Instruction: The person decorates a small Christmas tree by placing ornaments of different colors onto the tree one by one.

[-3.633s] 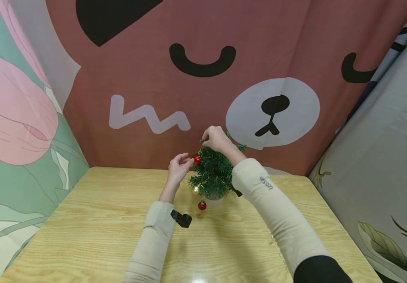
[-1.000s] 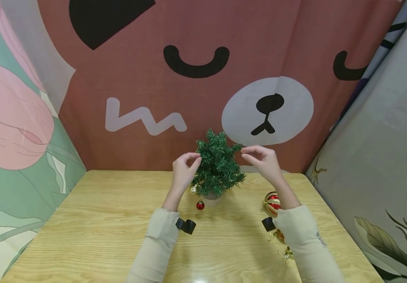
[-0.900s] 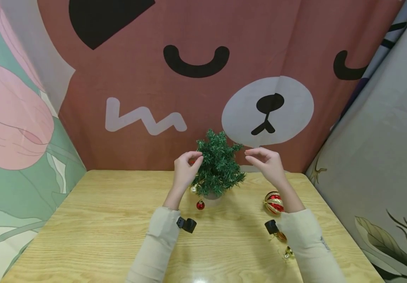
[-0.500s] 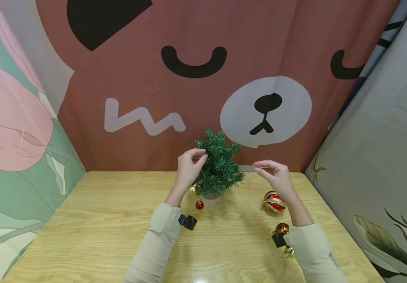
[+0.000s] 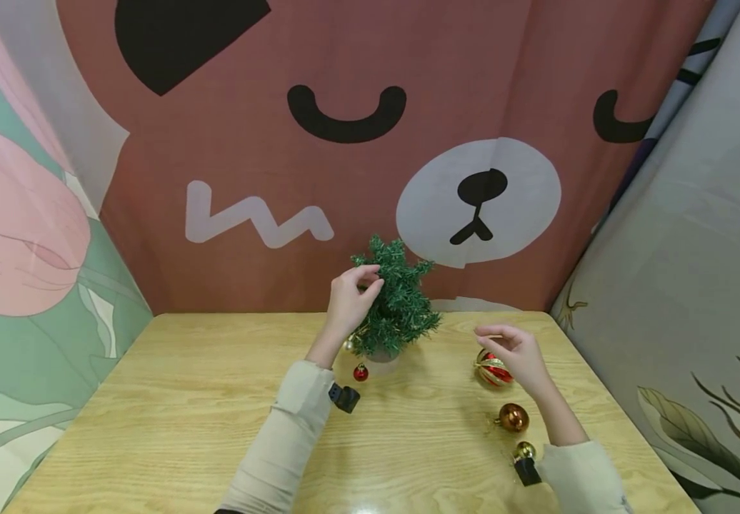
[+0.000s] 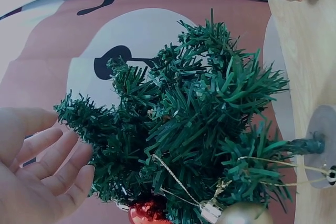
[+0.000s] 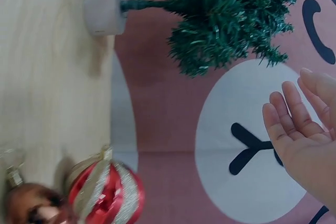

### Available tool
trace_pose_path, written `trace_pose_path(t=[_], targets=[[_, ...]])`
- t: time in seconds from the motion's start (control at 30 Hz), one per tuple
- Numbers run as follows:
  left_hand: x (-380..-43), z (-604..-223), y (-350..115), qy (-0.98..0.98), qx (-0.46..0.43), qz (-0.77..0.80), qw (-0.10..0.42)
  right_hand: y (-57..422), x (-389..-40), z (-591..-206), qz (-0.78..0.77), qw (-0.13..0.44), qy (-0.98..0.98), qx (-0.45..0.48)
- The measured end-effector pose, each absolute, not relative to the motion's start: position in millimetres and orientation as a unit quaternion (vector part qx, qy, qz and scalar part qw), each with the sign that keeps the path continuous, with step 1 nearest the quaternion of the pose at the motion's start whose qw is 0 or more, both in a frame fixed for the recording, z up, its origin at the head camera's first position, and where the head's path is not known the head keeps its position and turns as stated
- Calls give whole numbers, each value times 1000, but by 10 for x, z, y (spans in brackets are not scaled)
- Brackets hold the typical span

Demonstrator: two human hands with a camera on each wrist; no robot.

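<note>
A small green artificial Christmas tree (image 5: 402, 303) stands upright in a pale round pot (image 7: 103, 6) at the back of the table. My left hand (image 5: 348, 300) is at its upper left, fingers relaxed and nothing in them; in the left wrist view the fingertips lie right at a branch tip. A shiny red bauble (image 6: 149, 212) and a pale gold bauble (image 6: 245, 215) hang on that side, and a small red bauble (image 5: 361, 372) sits low by the pot. My right hand (image 5: 519, 357), loosely bent and holding nothing, is above a large red-and-gold striped bauble (image 5: 491, 370).
Nearer me on the right lie a brown bauble (image 5: 513, 417) and a small gold bauble (image 5: 525, 450), partly behind the black wrist camera (image 5: 527, 472). The wooden table (image 5: 203, 414) meets a printed bear curtain (image 5: 248, 278) at its back edge.
My right hand has left the tree's right-hand branch tip and moved right and down, over the striped bauble. My left hand has shifted slightly up and right, in front of the tree.
</note>
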State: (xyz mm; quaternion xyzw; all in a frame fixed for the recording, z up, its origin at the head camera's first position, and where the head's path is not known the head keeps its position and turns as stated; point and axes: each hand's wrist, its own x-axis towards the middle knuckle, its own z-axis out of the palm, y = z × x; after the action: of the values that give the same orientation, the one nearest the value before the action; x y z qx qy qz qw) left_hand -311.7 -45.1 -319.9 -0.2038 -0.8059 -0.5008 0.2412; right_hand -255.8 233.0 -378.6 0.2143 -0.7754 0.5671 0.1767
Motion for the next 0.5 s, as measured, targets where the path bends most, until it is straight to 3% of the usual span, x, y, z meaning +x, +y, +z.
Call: trace_pose_path(t=[0.5], targets=[[-3156,-3195,-456,-820,-221,-472,236,2666,-2281,-4164,540,157,-808,176]])
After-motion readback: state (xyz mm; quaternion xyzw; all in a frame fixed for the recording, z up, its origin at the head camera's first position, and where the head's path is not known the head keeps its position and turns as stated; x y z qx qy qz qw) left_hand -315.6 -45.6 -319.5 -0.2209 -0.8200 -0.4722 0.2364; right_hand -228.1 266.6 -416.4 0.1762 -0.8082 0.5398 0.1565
